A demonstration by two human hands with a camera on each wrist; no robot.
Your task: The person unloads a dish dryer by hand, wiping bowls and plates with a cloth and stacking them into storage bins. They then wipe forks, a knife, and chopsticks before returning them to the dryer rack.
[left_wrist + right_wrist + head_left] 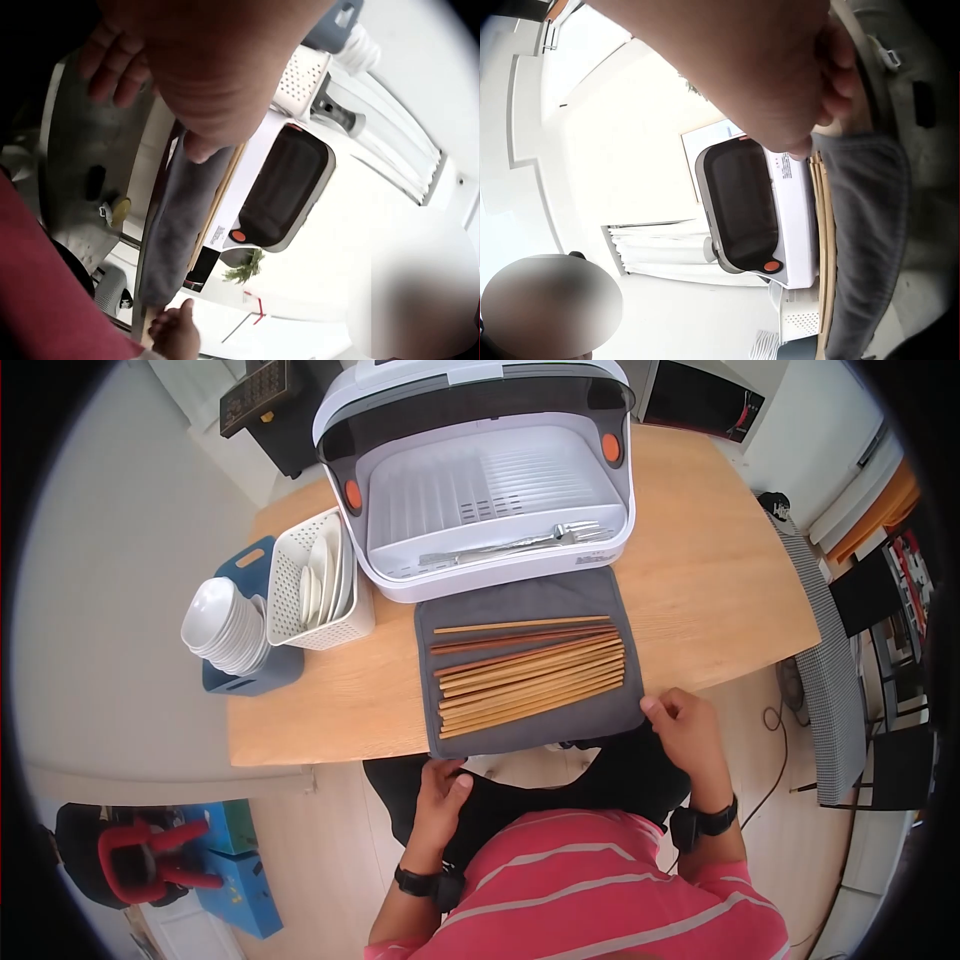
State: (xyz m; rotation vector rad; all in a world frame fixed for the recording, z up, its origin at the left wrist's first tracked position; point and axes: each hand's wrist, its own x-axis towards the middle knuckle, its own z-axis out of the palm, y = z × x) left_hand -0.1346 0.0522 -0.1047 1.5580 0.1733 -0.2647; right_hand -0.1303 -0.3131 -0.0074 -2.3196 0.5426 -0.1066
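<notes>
Many wooden chopsticks (pixel 530 685), mostly light with several darker ones, lie side by side on a grey cloth (pixel 522 596) at the table's front. My left hand (pixel 440 805) is at the cloth's near left corner, thumb apart from the loosely bent fingers; in the left wrist view, the thumb overlaps the cloth's edge. By the near right corner is my right hand (pixel 690 735), its fingers loosely curled and a fingertip right at the cloth's edge. Behind the cloth stands a white dish box (pixel 400 588), its tinted lid raised, with metal cutlery (pixel 530 546) in the front compartment.
On the table's left, a white perforated basket (pixel 345 628) holds white plates (pixel 318 585). Beside it, a blue basket (pixel 255 682) carries stacked white bowls (pixel 225 625). The wooden table (pixel 720 580) has a curved right edge. A cable (pixel 775 760) runs over the floor at right.
</notes>
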